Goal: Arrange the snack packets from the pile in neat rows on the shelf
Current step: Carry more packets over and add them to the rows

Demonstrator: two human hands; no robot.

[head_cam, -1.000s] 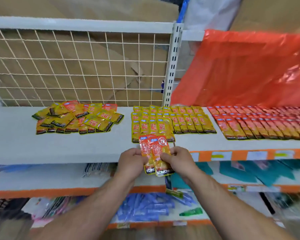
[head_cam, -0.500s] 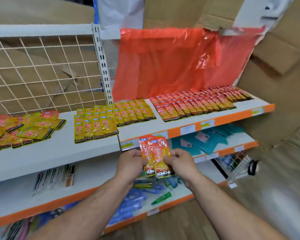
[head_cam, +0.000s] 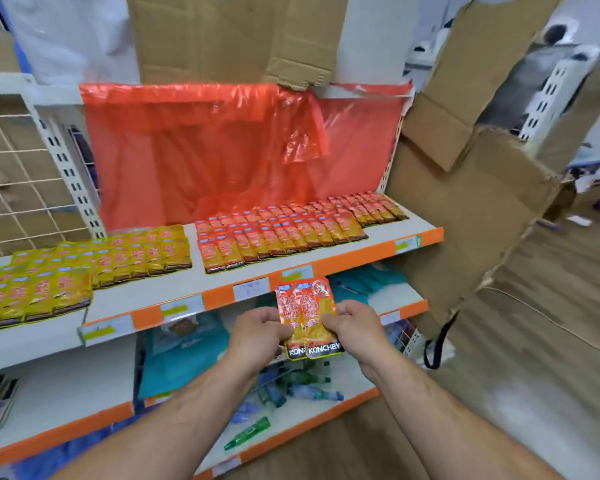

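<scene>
1. Left hand [head_cam: 260, 327]: fingers curled, thumb on top, pinching the lower left edge of the held packets [head_cam: 307, 313].
2. Right hand [head_cam: 352, 323]: curled the same way, pinching the lower right edge of the same packets. Neither hand has anything else.
3. Held packets: a small fanned stack, red-orange, at least two; exact count cannot be told. They are in the air between the two hands, in front of and below the shelf [head_cam: 425, 237] edge. Long axis upright, brand strip toward the wrists, top end pointing away from the hands.
4. Red-orange rows [head_cam: 291, 230]: same colouring as the held stock. They lie on the shelf above and beyond both hands, running off past the right hand. The packets overlap, long axes front to back.
5. Yellow rows [head_cam: 84, 268]: up and well to the left of the left hand; a different stock.
6. Red plastic sheet [head_cam: 205, 150]: hangs behind the rows, far beyond the hands.
7. Judgement: the step in hand is delivery to the matching rows.
   - Bare shelf front shows up and beyond the right hand, the nearer of the two.
   - The held long axis agrees with the rows, so a forward-and-up reach and laying flat should serve, with little turning.
</scene>
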